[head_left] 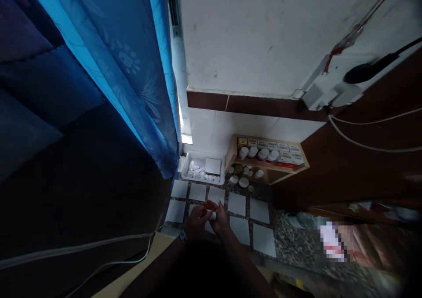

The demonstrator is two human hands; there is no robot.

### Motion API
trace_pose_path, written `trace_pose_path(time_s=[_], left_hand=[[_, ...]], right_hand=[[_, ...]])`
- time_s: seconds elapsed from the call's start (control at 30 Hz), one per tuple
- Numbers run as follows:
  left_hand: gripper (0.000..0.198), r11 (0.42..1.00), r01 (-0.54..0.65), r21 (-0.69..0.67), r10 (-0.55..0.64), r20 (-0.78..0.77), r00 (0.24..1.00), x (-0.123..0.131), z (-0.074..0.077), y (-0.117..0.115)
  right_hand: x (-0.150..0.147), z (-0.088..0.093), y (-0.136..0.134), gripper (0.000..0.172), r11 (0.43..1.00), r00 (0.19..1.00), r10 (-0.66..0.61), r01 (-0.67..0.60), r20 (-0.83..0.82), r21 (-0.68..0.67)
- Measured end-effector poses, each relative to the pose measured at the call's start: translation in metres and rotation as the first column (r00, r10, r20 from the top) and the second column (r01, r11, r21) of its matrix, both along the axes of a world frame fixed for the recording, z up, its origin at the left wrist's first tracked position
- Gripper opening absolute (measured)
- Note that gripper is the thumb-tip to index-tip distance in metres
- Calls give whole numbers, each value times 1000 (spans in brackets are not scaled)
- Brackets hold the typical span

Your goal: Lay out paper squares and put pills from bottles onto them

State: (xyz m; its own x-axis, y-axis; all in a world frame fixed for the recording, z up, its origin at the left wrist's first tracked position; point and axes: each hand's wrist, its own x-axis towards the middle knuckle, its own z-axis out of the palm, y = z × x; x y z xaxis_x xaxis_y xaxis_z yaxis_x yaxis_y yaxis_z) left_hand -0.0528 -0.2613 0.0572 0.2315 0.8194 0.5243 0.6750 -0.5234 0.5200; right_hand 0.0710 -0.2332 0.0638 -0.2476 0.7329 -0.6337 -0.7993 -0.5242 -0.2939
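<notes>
My left hand (197, 221) and my right hand (220, 219) meet over a speckled stone counter (290, 241), fingers closed together round a small white object (212, 216) that looks like a little container or cap. Both hands hover above several white square papers (259, 210) laid out in rows on the counter. A watch sits on my left wrist.
A white tray (187, 161) with folded white pieces stands by the wall behind the papers. A small wooden shelf (305, 159) holds white jars and boxes. A blue curtain (132, 78) hangs at left. White cables (82, 247) run at lower left; a socket and plugs are on the right wall.
</notes>
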Motion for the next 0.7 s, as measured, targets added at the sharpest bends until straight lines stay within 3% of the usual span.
trace_pose_path(time_s=[0.1,0.37,0.57,0.7], left_hand=[[30,996,31,80,-31,4,1000,-3,-1,-2],[33,981,1,-196,17,89,996,-2,7,-1],[32,991,31,-132,-24,53,998,-2,9,1],[29,983,46,-180,-38,49,998,-2,10,2]], right_hand=[[-2,2,0,41,1000,1000,15,-15,14,5],[6,-3,-2,37,998,999,27,-29,38,55],[5,-10,-5,30,999,998,28,-29,51,23],[2,-11,-5,30,1000,998,16,-17,62,16]])
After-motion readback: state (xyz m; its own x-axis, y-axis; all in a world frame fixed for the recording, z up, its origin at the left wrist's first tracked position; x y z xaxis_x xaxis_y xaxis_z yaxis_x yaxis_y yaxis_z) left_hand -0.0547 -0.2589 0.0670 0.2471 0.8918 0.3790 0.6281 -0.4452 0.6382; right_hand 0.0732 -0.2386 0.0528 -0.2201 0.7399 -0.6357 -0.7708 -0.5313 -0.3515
